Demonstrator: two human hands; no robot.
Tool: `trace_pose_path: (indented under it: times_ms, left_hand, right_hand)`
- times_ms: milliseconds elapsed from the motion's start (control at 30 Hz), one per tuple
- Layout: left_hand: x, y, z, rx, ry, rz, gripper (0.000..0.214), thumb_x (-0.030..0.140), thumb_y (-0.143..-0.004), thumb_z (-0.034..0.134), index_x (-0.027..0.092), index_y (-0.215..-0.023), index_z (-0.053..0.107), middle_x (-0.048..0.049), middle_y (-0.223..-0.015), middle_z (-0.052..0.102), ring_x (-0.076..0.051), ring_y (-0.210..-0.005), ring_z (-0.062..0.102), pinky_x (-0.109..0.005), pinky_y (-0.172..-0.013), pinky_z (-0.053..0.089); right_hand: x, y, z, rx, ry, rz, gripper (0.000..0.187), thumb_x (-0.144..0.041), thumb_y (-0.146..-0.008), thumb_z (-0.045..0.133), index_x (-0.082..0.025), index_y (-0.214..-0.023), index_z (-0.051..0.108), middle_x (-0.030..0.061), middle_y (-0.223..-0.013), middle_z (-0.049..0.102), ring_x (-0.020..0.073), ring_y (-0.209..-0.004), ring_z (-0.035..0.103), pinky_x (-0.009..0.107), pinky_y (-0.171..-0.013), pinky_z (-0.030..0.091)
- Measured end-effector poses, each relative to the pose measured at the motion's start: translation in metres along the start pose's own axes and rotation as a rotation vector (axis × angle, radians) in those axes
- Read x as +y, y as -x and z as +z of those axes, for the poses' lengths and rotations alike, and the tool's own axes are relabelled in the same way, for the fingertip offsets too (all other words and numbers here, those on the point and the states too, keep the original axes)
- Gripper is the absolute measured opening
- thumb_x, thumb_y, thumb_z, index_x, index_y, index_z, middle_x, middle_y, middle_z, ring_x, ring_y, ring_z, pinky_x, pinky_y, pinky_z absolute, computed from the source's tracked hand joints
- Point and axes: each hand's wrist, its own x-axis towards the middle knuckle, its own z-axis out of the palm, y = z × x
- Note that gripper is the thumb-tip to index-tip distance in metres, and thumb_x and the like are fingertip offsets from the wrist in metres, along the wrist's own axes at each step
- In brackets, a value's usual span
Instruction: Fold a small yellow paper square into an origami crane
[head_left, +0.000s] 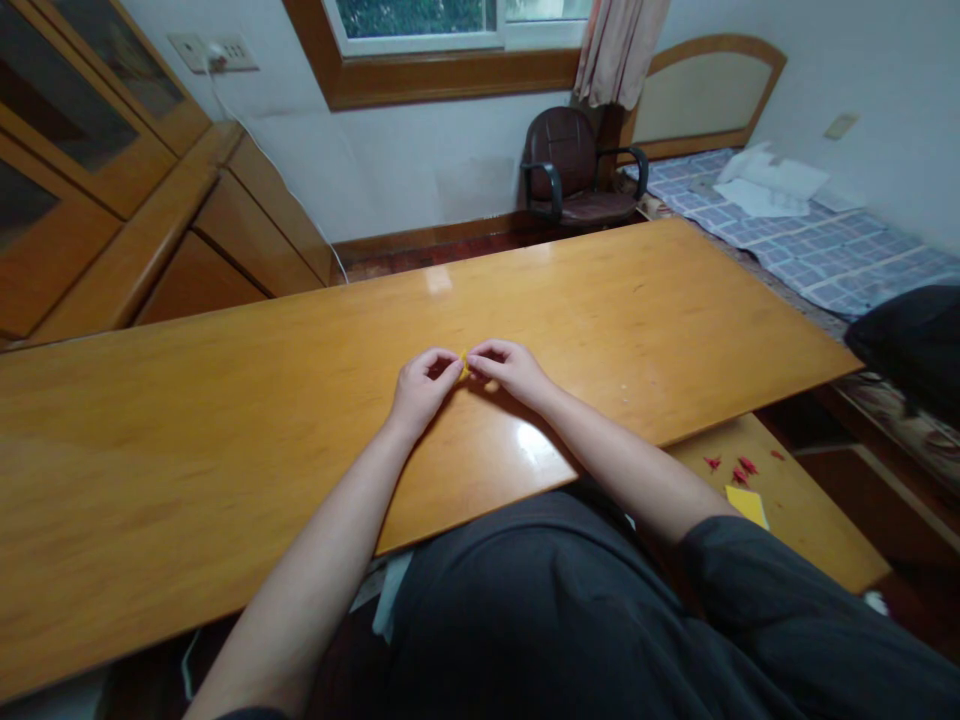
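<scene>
A small piece of yellow folded paper (464,367) is pinched between my two hands just above the long wooden table (262,420). My left hand (427,385) grips its left side with thumb and forefinger. From the other side, my right hand (511,370) closes its fingertips on the same piece. Most of the paper is covered by the fingers, so its exact shape cannot be made out.
A lower wooden surface (814,520) at the right holds several small red folded-paper pieces (741,470) and a yellow paper stack (748,506). Beyond the table stand a brown armchair (566,165) and a bed (795,240). Wooden cabinets (225,225) line the left; a black bag (915,345) lies far right.
</scene>
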Motion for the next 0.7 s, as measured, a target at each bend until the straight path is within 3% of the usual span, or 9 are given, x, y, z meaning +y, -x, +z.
trace_pose_path:
  times_ms: [367, 533, 700]
  left_hand:
    - [-0.0002, -0.0008, -0.0005, 0.011, -0.017, 0.037, 0.018, 0.036, -0.079, 0.070, 0.019, -0.086, 0.070, -0.0023, -0.081, 0.068, -0.015, -0.072, 0.060, -0.027, -0.066, 0.047]
    - [0.0043, -0.0003, -0.0008, 0.022, -0.071, 0.057, 0.015, 0.033, -0.079, 0.069, 0.019, -0.080, 0.069, -0.0019, -0.078, 0.067, -0.015, -0.070, 0.059, -0.026, -0.066, 0.046]
    - [0.0052, 0.0010, -0.0002, 0.011, 0.023, -0.054, 0.019, 0.035, -0.081, 0.067, 0.017, -0.081, 0.066, 0.0004, -0.064, 0.063, -0.012, -0.057, 0.057, -0.023, -0.057, 0.045]
  right_hand:
    - [0.0071, -0.0020, 0.0010, -0.003, 0.078, 0.034, 0.030, -0.044, -0.074, 0.073, -0.016, -0.079, 0.063, -0.0008, -0.066, 0.064, 0.0104, -0.057, 0.057, 0.021, -0.053, 0.045]
    - [0.0071, -0.0010, 0.0027, 0.026, 0.164, 0.020, 0.028, -0.042, -0.075, 0.071, -0.016, -0.080, 0.063, -0.0010, -0.065, 0.062, 0.0103, -0.057, 0.056, 0.020, -0.050, 0.045]
    - [0.0051, -0.0008, 0.0004, -0.018, 0.144, 0.004, 0.030, -0.044, -0.079, 0.068, -0.015, -0.083, 0.065, 0.0005, -0.069, 0.064, 0.0114, -0.061, 0.058, 0.021, -0.053, 0.046]
